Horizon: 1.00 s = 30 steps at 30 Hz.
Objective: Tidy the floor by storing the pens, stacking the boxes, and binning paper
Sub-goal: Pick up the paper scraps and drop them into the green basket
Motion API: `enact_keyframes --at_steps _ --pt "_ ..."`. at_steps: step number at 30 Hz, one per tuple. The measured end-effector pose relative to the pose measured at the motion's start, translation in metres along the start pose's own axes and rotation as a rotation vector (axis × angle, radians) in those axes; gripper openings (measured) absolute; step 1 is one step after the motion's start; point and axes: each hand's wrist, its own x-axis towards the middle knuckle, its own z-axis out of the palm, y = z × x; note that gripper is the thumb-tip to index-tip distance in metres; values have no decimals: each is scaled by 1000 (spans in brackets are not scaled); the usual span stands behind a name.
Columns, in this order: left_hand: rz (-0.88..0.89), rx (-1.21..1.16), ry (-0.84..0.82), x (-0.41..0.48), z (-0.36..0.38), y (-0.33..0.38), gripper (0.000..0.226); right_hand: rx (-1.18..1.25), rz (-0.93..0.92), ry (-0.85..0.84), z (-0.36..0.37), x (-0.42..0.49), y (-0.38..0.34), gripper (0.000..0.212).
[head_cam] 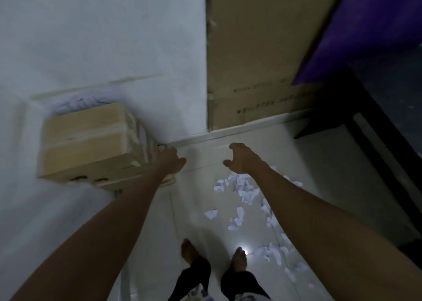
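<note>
A taped brown cardboard box (86, 141) stands on top of another box against the white wall at the left; only an edge of the lower box shows. My left hand (171, 161) hovers just right of the box's corner, fingers loosely curled and holding nothing. My right hand (242, 159) is stretched out over the floor, fingers spread and empty. Several crumpled white paper scraps (239, 193) lie scattered on the pale tiled floor below my right arm. No pens are visible.
A tall flat cardboard sheet (255, 56) leans upright against the wall ahead. A dark table leg and frame (370, 141) with purple cloth (370, 27) stand at the right. My bare feet (189, 250) are on the tiles below.
</note>
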Motion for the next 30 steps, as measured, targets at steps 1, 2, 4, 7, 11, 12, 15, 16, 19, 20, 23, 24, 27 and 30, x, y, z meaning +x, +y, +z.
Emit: enact_keyframes --at_steps 1,2,4,7,11,12,15,16,19,20,23,24,27,30 --pt "28 12 -16 -3 10 22 55 14 31 10 -2 -10 22 71" --pt "65 26 -27 -5 20 44 57 25 61 18 -6 -20 43 71" --pt "125 50 -57 -10 36 84 59 69 115 31 -9 -41 79 71" --pt "227 70 -96 -18 59 146 58 116 182 90 -15 -69 128 70" --pt "350 111 -122 -36 85 204 57 189 279 153 -18 -103 172 71" --pt "373 134 -150 -41 92 214 58 214 304 170 -16 -113 182 70" --pt "438 214 -234 -53 113 237 60 305 389 245 -6 -146 207 69" --pt "467 246 -256 -58 120 243 61 329 423 272 0 -159 215 69" --pt "546 332 -304 -72 136 257 64 378 524 318 19 -196 232 70" --pt "565 357 -321 -77 141 259 64 392 557 323 26 -208 235 70" --pt "628 448 -360 -94 157 268 66 444 659 361 45 -242 243 72" --pt "644 470 -369 -99 161 271 67 460 686 368 51 -251 245 72" --pt "721 547 -416 -118 177 280 65 528 770 390 71 -284 250 73" --pt "770 610 -422 -131 188 286 62 583 825 410 90 -312 255 72"
